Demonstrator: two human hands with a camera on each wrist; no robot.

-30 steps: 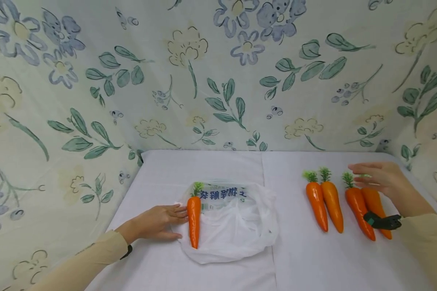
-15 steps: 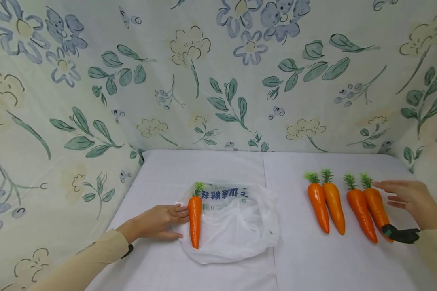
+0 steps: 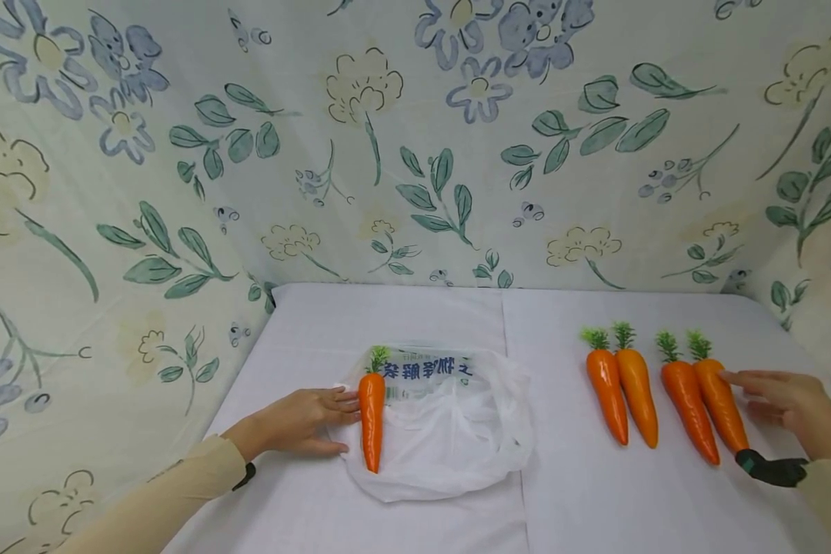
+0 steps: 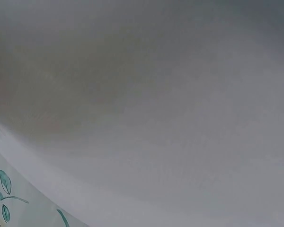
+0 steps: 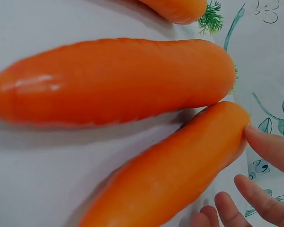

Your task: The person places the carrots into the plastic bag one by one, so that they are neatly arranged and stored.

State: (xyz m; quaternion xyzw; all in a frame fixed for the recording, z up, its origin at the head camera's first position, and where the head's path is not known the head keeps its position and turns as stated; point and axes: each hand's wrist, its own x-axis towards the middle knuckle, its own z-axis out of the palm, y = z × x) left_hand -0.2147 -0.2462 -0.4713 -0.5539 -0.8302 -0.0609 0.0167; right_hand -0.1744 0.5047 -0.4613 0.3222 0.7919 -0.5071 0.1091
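Observation:
A white plastic bag with mirrored blue print lies flat, and one orange toy carrot with green leaves rests along its left side. My left hand rests at the bag's left edge, fingertips beside that carrot, fingers fairly straight. Over on the right lie two pairs of carrots. My right hand is at the right side of the outermost carrot, its fingers loosely extended. In the right wrist view a fingertip touches this carrot near its leafy end. The left wrist view shows only blurred white cloth.
The left pair is a redder carrot and a lighter orange one, side by side. Another red-orange carrot leans against the outermost one. A white cloth covers the table, with floral fabric hanging behind and at the sides.
My right hand has moved from above the outermost carrot's leaves to its right side, then down and inward until a finger meets it. My left hand stays in place.

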